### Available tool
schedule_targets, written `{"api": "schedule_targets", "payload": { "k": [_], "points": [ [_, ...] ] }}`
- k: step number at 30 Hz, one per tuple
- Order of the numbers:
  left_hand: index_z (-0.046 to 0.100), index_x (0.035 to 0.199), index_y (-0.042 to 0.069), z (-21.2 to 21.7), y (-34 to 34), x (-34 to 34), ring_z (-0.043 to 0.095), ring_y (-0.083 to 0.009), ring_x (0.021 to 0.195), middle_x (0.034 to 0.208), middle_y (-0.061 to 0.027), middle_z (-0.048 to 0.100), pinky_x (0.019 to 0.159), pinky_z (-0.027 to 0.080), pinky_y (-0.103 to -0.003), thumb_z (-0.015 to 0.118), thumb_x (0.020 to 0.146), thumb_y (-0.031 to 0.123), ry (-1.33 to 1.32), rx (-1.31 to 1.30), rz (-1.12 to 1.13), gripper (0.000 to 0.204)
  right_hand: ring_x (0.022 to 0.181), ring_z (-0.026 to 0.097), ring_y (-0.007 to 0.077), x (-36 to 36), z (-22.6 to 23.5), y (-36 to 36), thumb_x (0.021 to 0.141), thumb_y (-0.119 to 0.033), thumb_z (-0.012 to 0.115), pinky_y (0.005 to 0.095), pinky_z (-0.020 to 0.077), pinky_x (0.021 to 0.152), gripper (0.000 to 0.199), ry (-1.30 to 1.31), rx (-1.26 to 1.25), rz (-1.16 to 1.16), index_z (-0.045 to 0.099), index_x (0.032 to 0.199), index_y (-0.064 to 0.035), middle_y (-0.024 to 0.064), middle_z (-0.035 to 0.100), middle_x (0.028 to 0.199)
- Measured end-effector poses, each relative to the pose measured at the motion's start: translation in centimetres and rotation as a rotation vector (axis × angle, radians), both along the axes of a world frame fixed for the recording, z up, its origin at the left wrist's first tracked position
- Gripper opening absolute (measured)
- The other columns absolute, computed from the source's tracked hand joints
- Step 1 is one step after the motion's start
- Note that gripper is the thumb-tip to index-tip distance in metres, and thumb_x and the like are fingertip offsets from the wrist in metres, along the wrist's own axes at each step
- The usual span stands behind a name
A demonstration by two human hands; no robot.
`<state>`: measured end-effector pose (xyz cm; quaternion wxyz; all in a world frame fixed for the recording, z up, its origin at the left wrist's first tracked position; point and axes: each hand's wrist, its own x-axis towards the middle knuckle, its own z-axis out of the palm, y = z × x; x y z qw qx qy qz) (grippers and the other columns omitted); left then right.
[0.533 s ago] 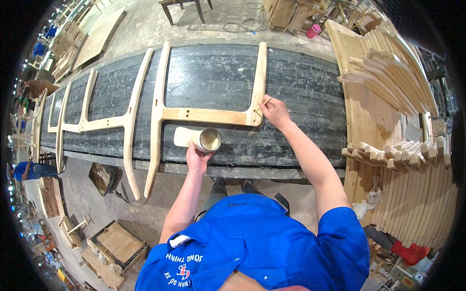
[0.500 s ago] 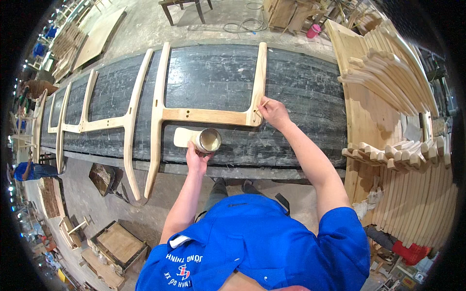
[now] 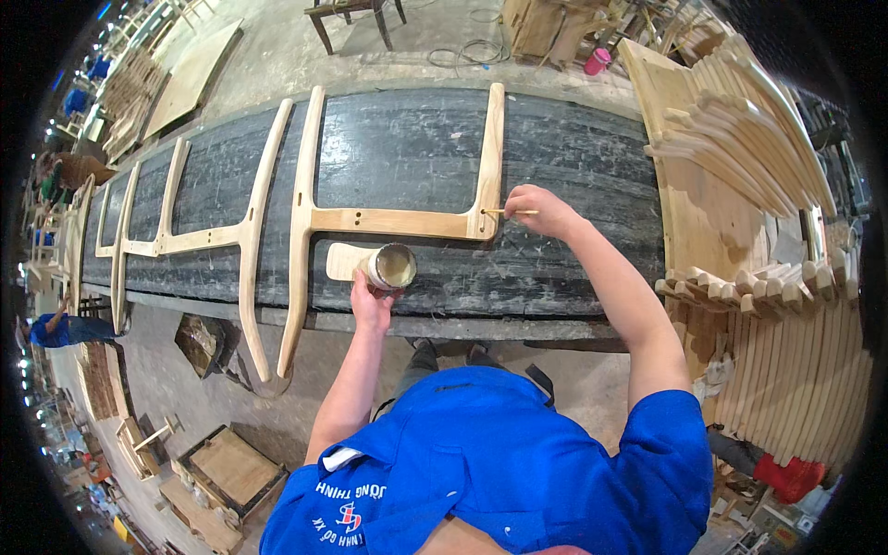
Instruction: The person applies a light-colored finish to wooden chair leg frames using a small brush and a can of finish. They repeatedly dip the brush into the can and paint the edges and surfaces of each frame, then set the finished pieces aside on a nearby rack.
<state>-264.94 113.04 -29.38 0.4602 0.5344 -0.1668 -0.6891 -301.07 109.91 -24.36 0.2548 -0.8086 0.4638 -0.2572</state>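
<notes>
My left hand (image 3: 372, 303) is closed round a small open can (image 3: 396, 266) of creamy, glue-like stuff, above the near side of the dark workbench. A flat pale wooden piece (image 3: 346, 262) pokes out on the can's left; whether I hold that too is unclear. Between the fingers of my right hand (image 3: 548, 213) is a thin wooden stick (image 3: 518, 212), pointing left. Its tip meets a hole near the right corner of a light wooden chair frame (image 3: 393, 222), which lies flat on the workbench (image 3: 573, 139).
More chair frames (image 3: 199, 238) lie along the bench to the left, some legs jutting past its near edge. Curved wooden parts (image 3: 740, 148) are stacked on a board at the right. Another person (image 3: 65, 330) in blue stands at the far left.
My right hand has moved a little right, and the stick now lies nearly level with its tip at the frame's corner. The can in my left hand has shifted slightly left.
</notes>
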Motion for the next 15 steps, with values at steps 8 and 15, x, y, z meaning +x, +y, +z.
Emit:
{"api": "schedule_targets", "payload": {
  "k": [8,15],
  "points": [
    [0.042,0.125,0.016,0.3,0.3,0.2,0.047,-0.0232,0.112,0.126,-0.0059,0.045,0.078,0.048,-0.050,0.035,0.094,0.045,0.015,0.021,-0.026,0.043,0.067,0.050,0.0091,-4.7,6.2,2.6,0.086,-0.014,0.057,0.0221,0.0394,0.061,0.011,-0.495,0.064,-0.562,0.062,0.085,-0.0051,0.0000,0.057,0.071],
    [0.038,0.130,0.014,3.7,1.1,-2.4,0.042,-0.0292,0.117,0.129,-0.0104,0.042,0.083,0.047,-0.054,0.035,0.093,0.049,0.091,-0.068,-0.013,0.051,0.055,0.050,0.0121,-22.3,19.5,3.9,0.089,-0.019,0.047,0.0256,0.0400,0.044,0.018,-1.285,-0.601,-1.139,0.057,0.085,-0.0044,0.0051,0.057,0.068]
  ]
}}
